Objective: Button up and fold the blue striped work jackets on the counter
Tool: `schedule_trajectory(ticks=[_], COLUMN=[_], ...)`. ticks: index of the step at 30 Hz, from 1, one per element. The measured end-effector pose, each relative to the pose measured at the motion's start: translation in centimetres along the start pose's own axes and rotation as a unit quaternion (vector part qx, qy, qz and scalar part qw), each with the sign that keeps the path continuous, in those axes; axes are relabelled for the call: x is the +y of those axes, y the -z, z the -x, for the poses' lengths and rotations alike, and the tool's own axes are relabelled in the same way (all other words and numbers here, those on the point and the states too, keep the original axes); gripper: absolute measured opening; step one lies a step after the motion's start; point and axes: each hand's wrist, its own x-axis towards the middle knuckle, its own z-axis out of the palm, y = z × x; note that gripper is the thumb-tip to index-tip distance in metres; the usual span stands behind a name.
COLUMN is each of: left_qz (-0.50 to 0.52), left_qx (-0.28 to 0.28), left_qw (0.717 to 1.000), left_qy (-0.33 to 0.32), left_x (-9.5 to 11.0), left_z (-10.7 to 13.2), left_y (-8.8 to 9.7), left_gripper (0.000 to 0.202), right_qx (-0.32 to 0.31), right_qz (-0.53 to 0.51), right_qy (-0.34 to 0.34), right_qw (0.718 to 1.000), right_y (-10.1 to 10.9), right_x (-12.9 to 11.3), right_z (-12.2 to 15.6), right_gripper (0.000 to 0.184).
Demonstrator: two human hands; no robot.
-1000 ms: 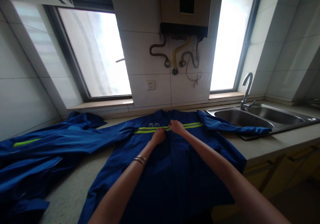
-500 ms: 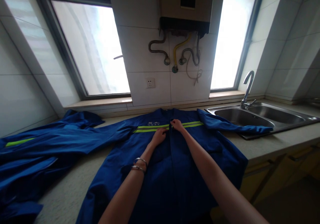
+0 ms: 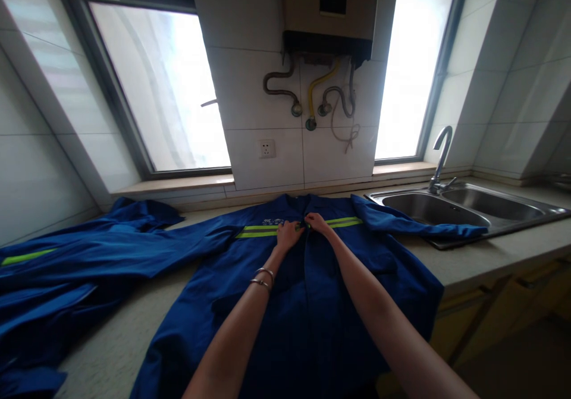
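Note:
A blue work jacket [image 3: 267, 304] with yellow-green reflective bands across the chest lies spread on the counter, collar toward the wall. Both hands meet at its front opening, level with the bands. My left hand [image 3: 288, 233], with two bangles on the wrist, pinches the left front edge. Just beside it, my right hand [image 3: 316, 223] grips the right front edge between closed fingers. Whatever fastener lies under the fingertips is too small and hidden to make out. The jacket's right-hand sleeve [image 3: 414, 223] reaches over the sink's rim.
More blue clothing [image 3: 66, 268] with a reflective band lies heaped on the left of the counter [image 3: 107, 333]. A double steel sink [image 3: 504, 200] with a tap [image 3: 441, 158] stands to the right. Above hangs a water heater [image 3: 328, 12] with pipes; a socket [image 3: 266, 148] is on the tiled wall.
My left hand has moved right and slightly up, from lying on the reflective band to pinching the cloth edge beside my right hand. My right hand stays nearly in place.

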Motion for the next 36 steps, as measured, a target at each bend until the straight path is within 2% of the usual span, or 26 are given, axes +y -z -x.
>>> schedule_trajectory(ticks=[2, 4, 6, 13, 16, 19, 22, 26, 30, 36], left_qz=[0.075, 0.155, 0.194, 0.241, 0.250, 0.267, 0.285, 0.312, 0.325, 0.329], left_qx=[0.017, 0.022, 0.023, 0.031, 0.036, 0.030, 0.022, 0.003, -0.005, -0.008], left_qw=[0.997, 0.987, 0.980, 0.970, 0.967, 0.962, 0.955, 0.943, 0.936, 0.935], left_qy=[0.027, 0.030, 0.027, 0.026, 0.036, 0.054, 0.082, 0.114, 0.131, 0.131], left_x=[0.4, 0.4, 0.2, 0.1, 0.5, 0.5, 0.3, 0.1, 0.2, 0.5], left_z=[-0.7, -1.4, -2.0, -2.3, -2.3, -2.5, -2.6, -2.2, -1.9, -1.7], left_y=[-0.5, -0.9, -1.1, -1.4, -1.4, -1.3, -1.2, -1.3, -1.2, -0.8], left_gripper=[0.035, 0.029, 0.025, 0.026, 0.019, 0.014, 0.013, 0.020, 0.024, 0.025], right_qx=[-0.008, -0.017, -0.028, -0.100, -0.121, -0.152, -0.176, -0.142, -0.098, 0.015], right_qz=[-0.032, -0.064, -0.099, -0.204, -0.223, -0.216, -0.156, -0.138, -0.158, -0.067], right_qy=[-0.006, -0.014, -0.023, -0.055, -0.056, -0.056, -0.046, 0.018, 0.037, 0.082], right_qw=[0.999, 0.998, 0.994, 0.972, 0.966, 0.963, 0.971, 0.980, 0.982, 0.994], right_y=[0.1, 0.2, 0.5, 2.4, 3.0, 3.0, 2.5, 2.2, 2.2, 1.7], right_x=[0.1, 0.2, 0.1, 0.1, 0.0, -0.6, -1.3, -1.3, -0.3, 0.2], right_z=[-0.1, -0.1, 0.1, 0.7, 1.0, 1.1, 1.3, 1.9, 2.5, 2.8], right_gripper=[0.017, 0.018, 0.019, 0.029, 0.030, 0.034, 0.046, 0.054, 0.040, 0.023])
